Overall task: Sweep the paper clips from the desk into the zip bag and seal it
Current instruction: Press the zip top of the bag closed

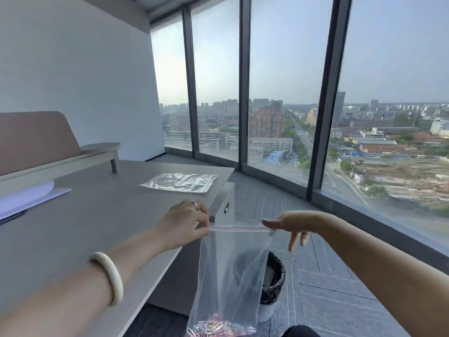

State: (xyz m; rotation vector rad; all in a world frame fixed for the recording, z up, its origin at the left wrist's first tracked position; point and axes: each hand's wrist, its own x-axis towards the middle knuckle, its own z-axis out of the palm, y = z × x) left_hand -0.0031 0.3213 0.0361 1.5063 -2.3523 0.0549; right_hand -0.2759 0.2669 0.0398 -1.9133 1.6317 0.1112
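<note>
Head view, zip bag (228,276) hanging upright, left hand (184,224), right hand (291,226) pinching seal ends

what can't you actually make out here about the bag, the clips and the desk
- Zip bag, head view: whether the zip strip is pressed shut; too thin to tell, ends covered by the left hand and right hand.
- Paper clips: the pile is cut off by the bottom edge, so no count.
- Desk: its near part lies behind the left forearm; stray clips there would be hidden.
</note>
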